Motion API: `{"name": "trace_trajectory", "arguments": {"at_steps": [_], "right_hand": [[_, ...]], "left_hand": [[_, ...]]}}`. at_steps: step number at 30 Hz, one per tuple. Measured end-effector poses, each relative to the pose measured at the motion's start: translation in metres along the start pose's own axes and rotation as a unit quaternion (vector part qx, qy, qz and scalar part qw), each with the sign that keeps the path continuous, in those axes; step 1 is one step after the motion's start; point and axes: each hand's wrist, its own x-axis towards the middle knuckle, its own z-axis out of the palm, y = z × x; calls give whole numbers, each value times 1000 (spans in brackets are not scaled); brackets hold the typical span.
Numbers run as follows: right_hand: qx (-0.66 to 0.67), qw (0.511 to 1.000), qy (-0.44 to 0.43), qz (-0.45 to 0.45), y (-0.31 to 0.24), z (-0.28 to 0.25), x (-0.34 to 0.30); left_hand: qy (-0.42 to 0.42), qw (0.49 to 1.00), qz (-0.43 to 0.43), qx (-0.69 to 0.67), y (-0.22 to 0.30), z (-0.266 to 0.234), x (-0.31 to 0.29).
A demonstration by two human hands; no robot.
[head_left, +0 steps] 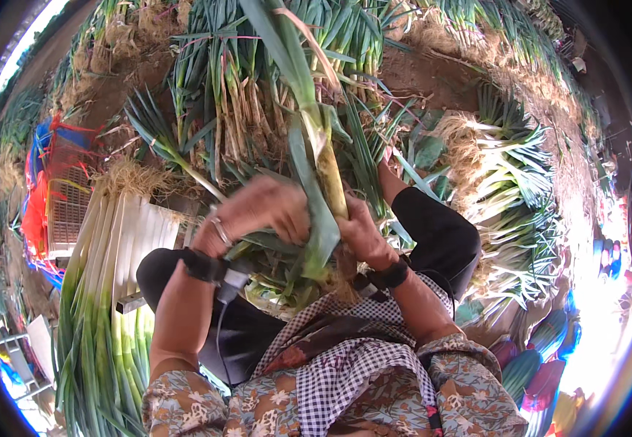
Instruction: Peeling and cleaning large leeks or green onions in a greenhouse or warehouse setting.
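Observation:
My right hand (363,229) is closed around the lower stalk of a large leek (328,167), held upright in front of me. Its green leaves reach up past the top of the picture, and its roots hang down toward my lap. A loose green outer leaf (323,237) droops down along the stalk's left side. Just left of that leaf is my left hand (269,207), its fingers smeared by motion, so I cannot tell whether they grip anything. Loose leaves (279,288) lie between my legs, below the hands.
Pale, cleaned leeks (101,269) are stacked at my left, roots facing away. Untrimmed leek bunches (236,95) lie ahead on the soil. More leeks (509,211) are heaped at right. A plastic crate (67,197) with red and blue sheeting stands at far left.

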Motion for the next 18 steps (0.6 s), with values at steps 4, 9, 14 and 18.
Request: {"name": "trace_trajectory", "arguments": {"at_steps": [4, 9, 14, 18], "right_hand": [[268, 946, -137, 123, 4, -1, -44], [227, 936, -246, 110, 31, 6, -47], [-21, 986, -151, 66, 14, -6, -11], [120, 989, -82, 28, -11, 18, 23]], "left_hand": [[365, 923, 28, 115, 38, -33, 20], [165, 916, 259, -258, 48, -18, 48], [215, 887, 316, -259, 46, -30, 27], [218, 901, 310, -212, 45, -21, 19]]}}
